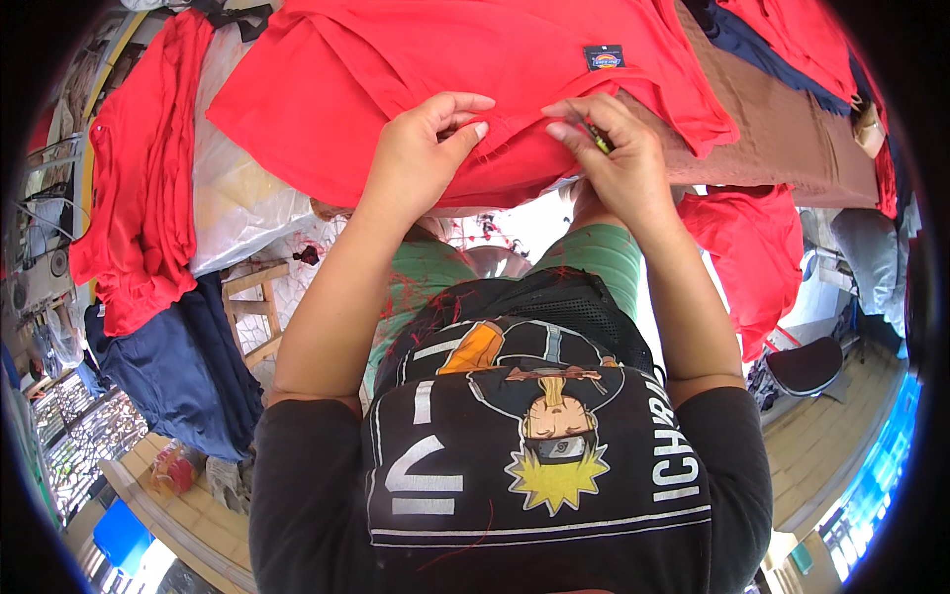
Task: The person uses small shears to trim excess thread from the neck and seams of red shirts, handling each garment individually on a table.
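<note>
Nearest to me I see the black printed shirt front (539, 445) and green shorts (594, 252) of the person, with both forearms rising from it. The left hand (421, 153) pinches the lower hem of a red cotton garment (445, 69), thumb and fingers closed on a fold of cloth. The right hand (614, 158), just beside it, grips the same hem and holds a small yellowish tool (600, 141), mostly hidden by the fingers; its kind I cannot tell. The garment lies directly under and beyond both hands, spread over a brown cloth-covered table (782, 129). Farther left hang more red shirts (139, 188) above a navy blue fabric pile (188, 366).
</note>
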Demonstrator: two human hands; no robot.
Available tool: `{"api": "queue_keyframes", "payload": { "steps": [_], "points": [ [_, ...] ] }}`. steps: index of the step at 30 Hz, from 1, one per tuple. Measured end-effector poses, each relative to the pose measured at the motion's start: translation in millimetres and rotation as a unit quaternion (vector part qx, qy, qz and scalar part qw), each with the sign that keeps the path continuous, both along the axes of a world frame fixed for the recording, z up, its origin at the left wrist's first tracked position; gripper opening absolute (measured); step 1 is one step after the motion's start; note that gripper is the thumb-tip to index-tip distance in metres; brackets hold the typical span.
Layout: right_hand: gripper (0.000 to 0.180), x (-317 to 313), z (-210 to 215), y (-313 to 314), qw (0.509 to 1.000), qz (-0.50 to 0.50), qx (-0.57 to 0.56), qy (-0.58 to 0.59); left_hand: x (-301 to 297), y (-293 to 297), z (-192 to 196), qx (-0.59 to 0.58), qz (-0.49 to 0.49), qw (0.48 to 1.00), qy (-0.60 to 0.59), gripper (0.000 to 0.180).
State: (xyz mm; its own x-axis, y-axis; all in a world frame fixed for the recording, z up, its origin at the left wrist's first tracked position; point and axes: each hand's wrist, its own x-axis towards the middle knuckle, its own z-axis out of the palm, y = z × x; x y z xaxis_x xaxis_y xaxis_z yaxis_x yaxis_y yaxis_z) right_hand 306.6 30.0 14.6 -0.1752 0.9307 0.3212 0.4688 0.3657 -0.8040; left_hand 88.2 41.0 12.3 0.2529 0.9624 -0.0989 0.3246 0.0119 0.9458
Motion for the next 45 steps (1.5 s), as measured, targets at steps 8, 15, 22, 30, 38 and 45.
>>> {"api": "queue_keyframes", "payload": {
  "steps": [8,15,22,30,38,45],
  "points": [
    [0.024,-33,-17,0,0.996,0.013,0.083,-0.023,0,3,4,-0.066,0.025,0.995,-0.066,0.026],
    [0.016,-35,-19,2,0.978,0.031,0.164,-0.128,-4,5,3,-0.084,0.017,0.993,-0.077,0.026],
    [0.005,-27,-23,12,0.983,0.029,-0.071,0.166,-5,4,-4,-0.091,0.015,0.993,-0.073,0.025],
    [0.014,-21,-11,12,0.951,0.049,-0.181,0.248,2,-12,3,0.148,-0.04,0.987,0.051,0.03],
    [0.013,-24,-2,6,0.971,0.041,-0.137,0.191,14,-9,4,0.369,-0.008,0.883,0.29,0.025],
    [0.018,-29,-11,9,0.984,0.057,-0.066,0.157,15,-7,-3,0.298,0.059,0.944,0.132,0.01]
  ]
}}
